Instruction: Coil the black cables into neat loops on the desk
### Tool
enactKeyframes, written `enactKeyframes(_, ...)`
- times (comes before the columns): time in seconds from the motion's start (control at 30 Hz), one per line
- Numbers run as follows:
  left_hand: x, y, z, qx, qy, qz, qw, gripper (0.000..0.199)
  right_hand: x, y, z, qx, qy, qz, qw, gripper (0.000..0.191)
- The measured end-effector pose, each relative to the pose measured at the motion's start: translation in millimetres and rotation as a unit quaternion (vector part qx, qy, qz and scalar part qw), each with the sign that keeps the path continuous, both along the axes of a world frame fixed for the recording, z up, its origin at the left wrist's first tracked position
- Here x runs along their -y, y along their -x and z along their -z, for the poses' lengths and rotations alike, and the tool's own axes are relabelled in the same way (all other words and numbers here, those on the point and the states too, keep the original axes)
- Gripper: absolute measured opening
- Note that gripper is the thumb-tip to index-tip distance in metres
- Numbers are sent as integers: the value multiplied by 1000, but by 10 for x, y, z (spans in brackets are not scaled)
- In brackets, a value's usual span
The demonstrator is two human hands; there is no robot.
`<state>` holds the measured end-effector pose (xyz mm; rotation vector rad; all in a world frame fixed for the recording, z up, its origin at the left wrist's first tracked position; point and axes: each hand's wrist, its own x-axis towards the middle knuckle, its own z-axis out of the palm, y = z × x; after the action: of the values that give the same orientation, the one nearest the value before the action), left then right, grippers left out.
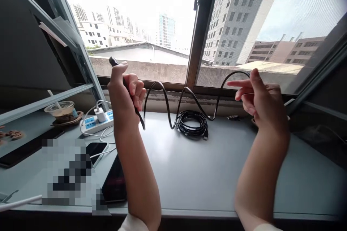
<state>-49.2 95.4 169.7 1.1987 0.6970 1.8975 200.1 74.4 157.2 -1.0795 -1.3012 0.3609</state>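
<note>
A black cable (165, 97) hangs in wavy loops between my two raised hands, above the desk. My left hand (124, 86) is closed round one end of it, with the black plug (112, 61) poking up past the thumb. On the other side my right hand (260, 97) pinches the cable near the thumb, its index finger pointing left; the cable's far end is hidden behind that hand. Between and below the hands, a coiled black cable (192, 122) lies on the desk with a connector (205, 135) at its lower right.
A white power strip (94, 126) with a charger and white cords sits left of my left arm. Near it are a plastic cup (61, 111), a phone (97, 148) and a dark tablet-like device (115, 184). Metal shelf posts (84, 57) rise at left; a window stands behind the desk (195, 173).
</note>
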Motion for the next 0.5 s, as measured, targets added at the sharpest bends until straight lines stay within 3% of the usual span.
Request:
enactKeyframes(0.1, 51, -44, -4, -59, 28, -47, 997, 42, 74, 19, 5, 35, -13, 20, 999, 41)
enactKeyframes(0.2, 85, -102, -9, -77, 19, -70, 994, 41, 101, 50, 29, 66, 43, 0, 997, 41)
enactKeyframes(0.5, 39, -450, -30, -28, -20, 15, 999, 50, -277, 262, 176, 80, 237, -105, 963, 59)
